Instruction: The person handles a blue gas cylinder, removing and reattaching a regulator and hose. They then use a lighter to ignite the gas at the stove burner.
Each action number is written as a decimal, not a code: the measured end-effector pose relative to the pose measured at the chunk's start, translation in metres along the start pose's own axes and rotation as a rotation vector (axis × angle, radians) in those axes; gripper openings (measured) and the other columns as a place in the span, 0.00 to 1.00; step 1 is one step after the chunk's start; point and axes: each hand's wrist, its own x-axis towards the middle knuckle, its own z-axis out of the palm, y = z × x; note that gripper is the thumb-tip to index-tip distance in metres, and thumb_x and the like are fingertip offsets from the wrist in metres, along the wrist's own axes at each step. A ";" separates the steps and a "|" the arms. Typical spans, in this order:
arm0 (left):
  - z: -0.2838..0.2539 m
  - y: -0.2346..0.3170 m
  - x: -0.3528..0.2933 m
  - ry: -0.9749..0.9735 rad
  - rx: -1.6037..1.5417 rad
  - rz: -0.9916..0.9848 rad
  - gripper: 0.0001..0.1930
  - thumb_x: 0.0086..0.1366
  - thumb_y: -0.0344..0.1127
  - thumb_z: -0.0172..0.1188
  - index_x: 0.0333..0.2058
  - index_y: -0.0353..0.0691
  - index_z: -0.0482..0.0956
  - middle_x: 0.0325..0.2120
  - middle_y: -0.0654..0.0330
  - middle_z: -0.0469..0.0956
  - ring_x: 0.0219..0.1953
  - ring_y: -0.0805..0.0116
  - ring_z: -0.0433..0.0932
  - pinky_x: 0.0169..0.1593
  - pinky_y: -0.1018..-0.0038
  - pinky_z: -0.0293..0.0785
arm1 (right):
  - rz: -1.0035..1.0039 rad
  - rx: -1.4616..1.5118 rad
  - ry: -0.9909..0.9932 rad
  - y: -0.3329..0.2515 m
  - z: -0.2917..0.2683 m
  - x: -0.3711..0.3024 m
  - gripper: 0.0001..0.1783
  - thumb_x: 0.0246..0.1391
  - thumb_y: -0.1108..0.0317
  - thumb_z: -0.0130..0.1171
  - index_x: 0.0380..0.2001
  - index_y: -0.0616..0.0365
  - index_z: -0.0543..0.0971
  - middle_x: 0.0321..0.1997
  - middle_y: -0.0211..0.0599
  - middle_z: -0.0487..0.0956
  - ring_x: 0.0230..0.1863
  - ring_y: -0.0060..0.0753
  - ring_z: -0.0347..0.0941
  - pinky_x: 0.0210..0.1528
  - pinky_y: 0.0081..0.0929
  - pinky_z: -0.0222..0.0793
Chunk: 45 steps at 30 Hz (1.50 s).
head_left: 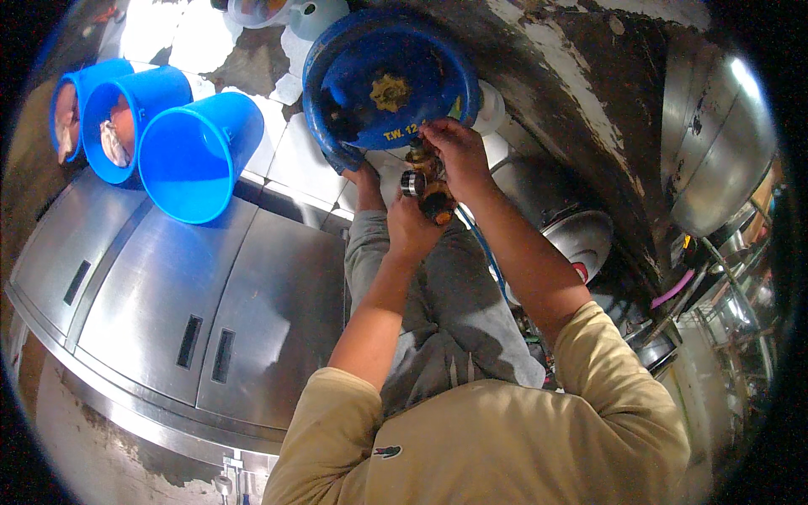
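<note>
In front of my legs I hold a brass gas regulator with a small round gauge on its side. My left hand is closed around its lower body. The fingers of my right hand pinch its upper end; the exact fingertip contact is partly hidden. A thin blue hose runs down beside my leg near the regulator. Just beyond my hands stands a blue gas cylinder with a yellowish valve wheel in its collar. The regulator is apart from that wheel.
Three blue buckets stand at the left, the nearest bucket beside a stainless steel cabinet. My bare foot rests by the cylinder's base. At the right are a metal pot lid, a rack and a peeling wall.
</note>
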 end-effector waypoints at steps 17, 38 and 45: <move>-0.013 0.005 0.038 0.113 0.057 0.035 0.27 0.42 0.46 0.75 0.36 0.32 0.77 0.28 0.46 0.78 0.34 0.43 0.78 0.37 0.57 0.74 | 0.246 -0.079 -0.361 0.005 -0.018 0.025 0.22 0.64 0.53 0.51 0.50 0.59 0.76 0.46 0.34 0.81 0.48 0.30 0.77 0.52 0.30 0.71; -0.001 -0.028 0.058 0.069 -0.061 -0.004 0.24 0.41 0.44 0.76 0.34 0.34 0.80 0.33 0.46 0.80 0.38 0.46 0.79 0.41 0.58 0.75 | 0.405 0.038 -0.526 0.021 -0.009 0.066 0.24 0.66 0.50 0.45 0.56 0.56 0.72 0.57 0.38 0.77 0.54 0.28 0.74 0.57 0.29 0.69; -0.020 0.005 0.062 0.046 -0.032 -0.002 0.21 0.43 0.43 0.75 0.33 0.35 0.82 0.31 0.48 0.82 0.36 0.49 0.81 0.41 0.60 0.76 | 0.176 0.042 -0.321 -0.002 -0.005 0.029 0.19 0.59 0.61 0.57 0.50 0.60 0.75 0.50 0.37 0.80 0.52 0.31 0.75 0.57 0.30 0.68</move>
